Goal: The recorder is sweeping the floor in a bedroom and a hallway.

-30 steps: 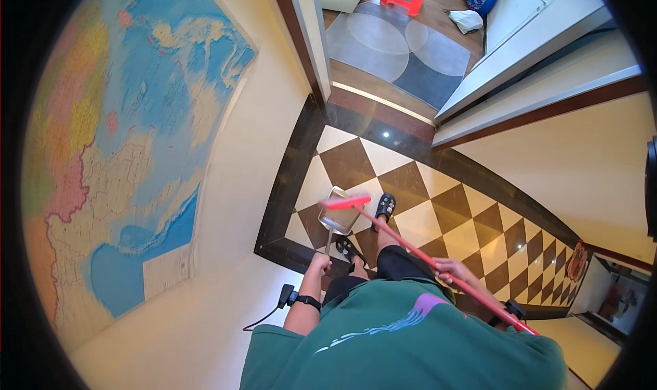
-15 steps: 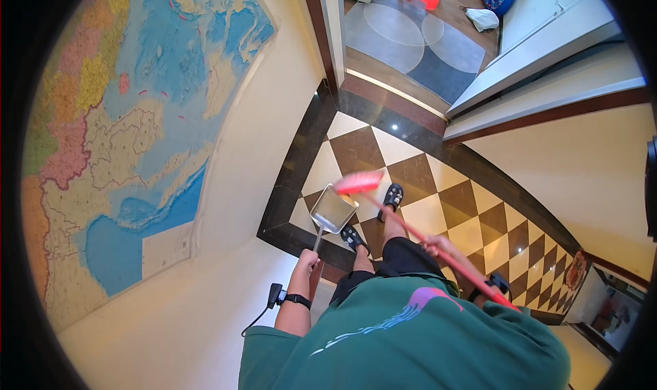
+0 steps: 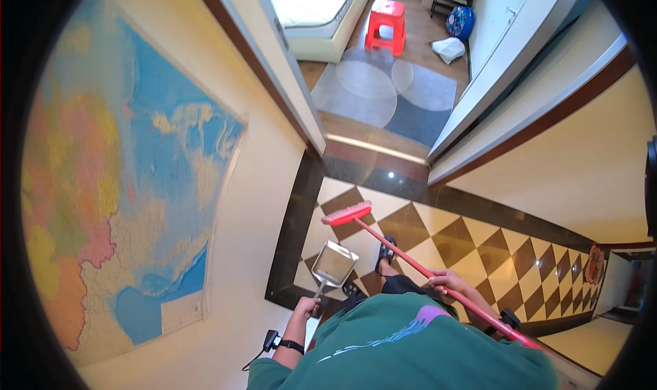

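Observation:
My left hand [image 3: 307,306] is closed round the handle of a metal dustpan [image 3: 335,264], whose pan hangs over the checkered floor near my feet. A red broom [image 3: 404,256] slants from under my right arm out to the far left. My right hand [image 3: 448,281] grips its pole partway along. Beyond the dustpan, the broom's pink-red bristled head [image 3: 347,213] is apart from it, over the tiles. Whether the bristles touch the floor I cannot tell. My dark shoes [image 3: 386,246] show partly beside the dustpan.
A doorway with a dark threshold [image 3: 375,168] opens ahead. Past it are a grey rug [image 3: 373,95], a red stool [image 3: 387,27], a bed [image 3: 321,37], a white bag [image 3: 448,49] and a blue round item [image 3: 460,22]. A wall map [image 3: 164,205] hangs left; a white door [image 3: 506,82] stands right.
The broom head has moved away from the dustpan, forward toward the doorway. My view has tilted up, showing more of the room ahead. Both hands keep their holds.

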`<state>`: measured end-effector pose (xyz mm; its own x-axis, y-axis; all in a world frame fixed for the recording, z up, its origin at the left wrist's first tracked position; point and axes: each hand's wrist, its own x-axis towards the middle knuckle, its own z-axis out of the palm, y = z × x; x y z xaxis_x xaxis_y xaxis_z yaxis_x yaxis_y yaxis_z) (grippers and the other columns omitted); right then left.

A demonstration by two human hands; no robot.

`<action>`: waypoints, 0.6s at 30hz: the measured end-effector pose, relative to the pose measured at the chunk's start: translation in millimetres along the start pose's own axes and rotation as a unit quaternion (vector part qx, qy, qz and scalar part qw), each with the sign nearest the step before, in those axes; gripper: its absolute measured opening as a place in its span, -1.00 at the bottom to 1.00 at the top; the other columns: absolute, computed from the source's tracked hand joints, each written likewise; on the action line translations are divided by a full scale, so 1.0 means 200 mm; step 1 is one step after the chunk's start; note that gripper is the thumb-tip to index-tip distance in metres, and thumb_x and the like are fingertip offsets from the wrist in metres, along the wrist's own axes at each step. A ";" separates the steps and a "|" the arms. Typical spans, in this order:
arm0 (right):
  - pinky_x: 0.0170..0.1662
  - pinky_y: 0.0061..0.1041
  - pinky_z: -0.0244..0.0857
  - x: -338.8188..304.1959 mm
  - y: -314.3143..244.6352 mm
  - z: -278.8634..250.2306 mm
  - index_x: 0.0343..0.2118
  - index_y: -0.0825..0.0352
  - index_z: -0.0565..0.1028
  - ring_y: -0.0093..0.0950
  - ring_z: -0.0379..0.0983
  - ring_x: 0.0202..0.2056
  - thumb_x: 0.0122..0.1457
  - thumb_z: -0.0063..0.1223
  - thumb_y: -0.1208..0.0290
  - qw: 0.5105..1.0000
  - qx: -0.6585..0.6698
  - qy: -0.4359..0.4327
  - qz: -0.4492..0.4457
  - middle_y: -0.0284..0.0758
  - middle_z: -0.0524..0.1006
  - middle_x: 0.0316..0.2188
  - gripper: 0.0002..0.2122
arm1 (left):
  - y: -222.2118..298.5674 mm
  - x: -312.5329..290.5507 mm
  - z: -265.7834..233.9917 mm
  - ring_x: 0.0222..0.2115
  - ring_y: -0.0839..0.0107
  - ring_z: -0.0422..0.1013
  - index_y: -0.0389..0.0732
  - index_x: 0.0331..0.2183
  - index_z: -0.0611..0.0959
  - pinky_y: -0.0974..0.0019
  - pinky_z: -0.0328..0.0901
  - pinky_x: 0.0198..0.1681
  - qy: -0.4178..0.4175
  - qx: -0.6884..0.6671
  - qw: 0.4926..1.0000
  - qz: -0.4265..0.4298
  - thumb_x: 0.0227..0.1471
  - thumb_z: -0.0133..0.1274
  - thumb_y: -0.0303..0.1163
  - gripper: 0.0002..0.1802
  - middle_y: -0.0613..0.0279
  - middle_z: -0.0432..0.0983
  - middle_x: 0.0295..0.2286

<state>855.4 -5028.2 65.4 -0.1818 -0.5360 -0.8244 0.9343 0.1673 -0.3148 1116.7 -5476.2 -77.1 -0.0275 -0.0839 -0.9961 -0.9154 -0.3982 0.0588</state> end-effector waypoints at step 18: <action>-0.69 -0.81 0.20 0.40 -1.62 -0.27 0.21 0.35 0.21 -0.76 0.26 -0.68 0.09 -0.03 0.67 0.974 0.070 -0.046 -0.209 -0.40 0.38 -0.52 -0.44 | 2.04 -0.06 0.82 -0.77 0.67 0.17 -0.15 -0.55 0.45 0.57 0.06 -0.74 -0.110 -0.024 0.977 0.179 0.14 0.04 -0.41 -0.78 0.46 0.28 -0.72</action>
<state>521.1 -5080.4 76.2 -0.5333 -0.6065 -0.5897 0.8184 -0.1935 -0.5411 678.4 -5488.2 -52.0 -0.4327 -0.0302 -0.9010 -0.8114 -0.4225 0.4038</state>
